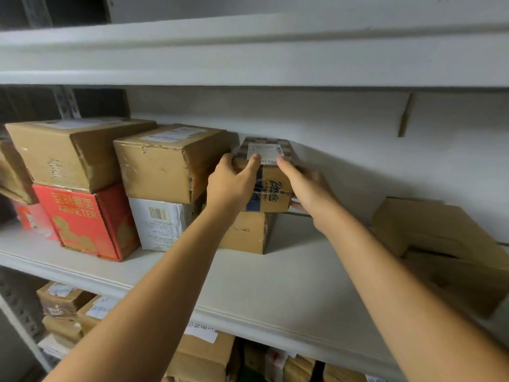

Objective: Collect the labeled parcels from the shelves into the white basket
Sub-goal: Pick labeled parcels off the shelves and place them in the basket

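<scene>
Across the middle of the view runs a white shelf (275,285), with another board (248,51) above it and more cartons crowded on the level below. On its left half, parcels stand two high: a large brown box (68,155) on a red box (82,221), then a brown carton (159,166) on a white-wrapped parcel (157,224). Well apart to the right lies a low cardboard box (440,244). Between them, the small labeled parcel (271,186) sits on a plain brown box (245,232), tight beside the brown carton. Your left hand (231,186) clasps its left side, fingers tucked in by the neighbouring carton, thumb on top. Your right hand (308,188) holds the right side, one digit on the top edge, others round the lower corner. You likely use both hands because the parcel sits at full reach, and an even lift would spare the box beneath. Its white label (264,150) faces up. No white basket is in view.
</scene>
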